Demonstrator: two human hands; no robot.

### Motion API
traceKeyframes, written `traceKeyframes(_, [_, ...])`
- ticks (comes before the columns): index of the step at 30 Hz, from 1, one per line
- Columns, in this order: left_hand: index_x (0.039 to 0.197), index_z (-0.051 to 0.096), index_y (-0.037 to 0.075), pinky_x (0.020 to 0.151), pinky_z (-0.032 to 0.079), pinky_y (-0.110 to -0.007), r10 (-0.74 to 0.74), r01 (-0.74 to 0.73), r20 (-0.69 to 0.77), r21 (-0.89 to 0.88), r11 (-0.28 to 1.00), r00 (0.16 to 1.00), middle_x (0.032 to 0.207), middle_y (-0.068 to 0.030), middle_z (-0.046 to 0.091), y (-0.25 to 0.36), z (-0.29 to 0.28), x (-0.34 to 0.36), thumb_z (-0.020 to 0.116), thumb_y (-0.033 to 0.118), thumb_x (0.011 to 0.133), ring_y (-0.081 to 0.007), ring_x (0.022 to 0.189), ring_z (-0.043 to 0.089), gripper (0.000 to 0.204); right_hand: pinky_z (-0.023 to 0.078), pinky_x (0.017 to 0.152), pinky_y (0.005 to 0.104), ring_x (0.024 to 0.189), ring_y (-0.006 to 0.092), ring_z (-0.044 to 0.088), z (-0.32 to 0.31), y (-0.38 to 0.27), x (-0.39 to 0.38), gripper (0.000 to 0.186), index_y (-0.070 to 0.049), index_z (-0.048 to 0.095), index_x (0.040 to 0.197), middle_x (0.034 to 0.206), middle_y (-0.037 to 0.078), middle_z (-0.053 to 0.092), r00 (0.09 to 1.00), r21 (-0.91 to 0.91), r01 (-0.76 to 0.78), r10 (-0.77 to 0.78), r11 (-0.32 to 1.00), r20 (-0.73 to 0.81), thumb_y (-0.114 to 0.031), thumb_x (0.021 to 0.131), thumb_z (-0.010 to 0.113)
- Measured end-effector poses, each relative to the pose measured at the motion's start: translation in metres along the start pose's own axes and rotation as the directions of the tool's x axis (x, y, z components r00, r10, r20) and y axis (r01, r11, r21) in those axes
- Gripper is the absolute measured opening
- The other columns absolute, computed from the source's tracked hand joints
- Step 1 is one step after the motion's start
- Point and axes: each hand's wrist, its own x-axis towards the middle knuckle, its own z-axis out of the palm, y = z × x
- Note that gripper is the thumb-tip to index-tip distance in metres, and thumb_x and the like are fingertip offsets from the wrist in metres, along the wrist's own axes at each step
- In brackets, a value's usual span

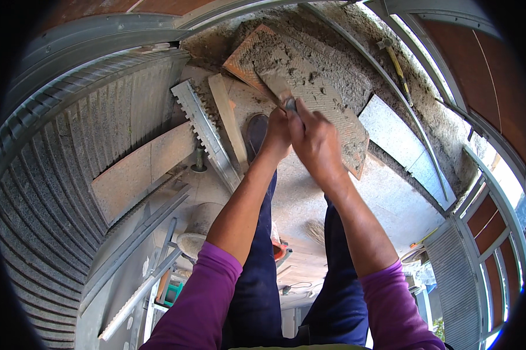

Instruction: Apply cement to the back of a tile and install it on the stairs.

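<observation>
My right hand (316,140) is wrapped round the handle of a trowel (279,86), whose mortar-smeared blade points up and left. Pressed close beside it, my left hand (278,135) is closed near the base of the blade. A thin dark edge runs along the blade's left side from there; what the left fingers grip is hidden. Under the trowel lies a large orange-backed tile (357,156), coated in ridged grey mortar with loose dark clumps. Its upper left corner shows bare orange.
A notched metal strip (201,125) and a wooden batten (226,116) lie left of the tile. Pale tiles (400,137) line the right side, near a yellow-handled hammer (398,67). My shoe (257,133) stands beside the batten. Ribbed stair-like surfaces (70,175) rise at left.
</observation>
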Motion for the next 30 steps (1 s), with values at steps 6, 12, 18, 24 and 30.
traceKeyframes(6, [0.110, 0.060, 0.001, 0.070, 0.049, -0.030, 0.005, -0.005, -0.003, -0.216, 0.976, 1.000, 0.095, -0.0005, 0.062, -0.002, 0.023, 0.013, 0.058, 0.023, 0.100, -0.0079, 0.085, 0.057, 0.024, 0.054, 0.064, 0.0514, 0.070, 0.0436, 0.066, -0.007, 0.008, 0.027, 0.029, -0.002, 0.067, 0.106, 0.077, 0.025, 0.065, 1.000, -0.013, 0.012, -0.012, 1.000, 0.026, -0.026, 0.094, 0.057])
traceKeyframes(12, [0.112, 0.061, 0.000, 0.069, 0.048, -0.028, 0.064, -0.066, -0.029, -0.060, 0.996, 0.998, 0.097, -0.0017, 0.063, -0.001, 0.044, 0.016, 0.065, 0.023, 0.096, -0.0079, 0.085, 0.057, 0.028, 0.054, 0.064, 0.0506, 0.068, 0.0429, 0.066, -0.010, 0.019, 0.056, 0.029, -0.001, 0.067, 0.105, 0.077, 0.024, 0.065, 1.000, -0.074, 0.018, -0.018, 0.997, -0.001, -0.026, 0.094, 0.056])
traceKeyframes(18, [0.110, 0.061, 0.000, 0.068, 0.048, -0.027, 0.003, -0.003, 0.000, -0.101, 0.995, 1.000, 0.096, -0.0022, 0.063, 0.000, 0.042, 0.006, 0.069, 0.022, 0.093, -0.0075, 0.085, 0.056, 0.029, 0.054, 0.064, 0.0497, 0.069, 0.0404, 0.067, -0.004, 0.023, 0.047, 0.034, -0.003, 0.068, 0.116, 0.078, 0.022, 0.066, 0.997, -0.094, 0.041, -0.046, 0.995, -0.054, -0.026, 0.092, 0.058])
traceKeyframes(24, [0.110, 0.061, -0.001, 0.065, 0.051, -0.028, -0.082, 0.088, 0.053, -0.136, 0.987, 0.995, 0.096, -0.0038, 0.065, -0.010, 0.025, -0.001, 0.067, 0.010, 0.089, -0.0099, 0.081, 0.060, 0.025, 0.052, 0.066, 0.0470, 0.074, 0.0415, 0.068, 0.009, 0.027, 0.058, 0.035, -0.005, 0.070, 0.119, 0.081, 0.024, 0.066, 1.000, -0.032, -0.006, 0.005, 0.999, -0.031, -0.027, 0.092, 0.062])
traceKeyframes(30, [0.114, 0.061, 0.002, 0.073, 0.057, -0.030, -0.101, 0.117, 0.127, -0.127, 0.985, 0.987, 0.100, -0.0041, 0.067, -0.020, 0.012, -0.013, 0.068, 0.002, 0.083, -0.0129, 0.087, 0.066, 0.031, 0.054, 0.064, 0.0491, 0.073, 0.0395, 0.068, 0.016, 0.031, 0.085, 0.036, -0.006, 0.068, 0.120, 0.082, 0.021, 0.067, 0.995, -0.064, 0.037, -0.042, 0.997, -0.085, -0.028, 0.093, 0.058])
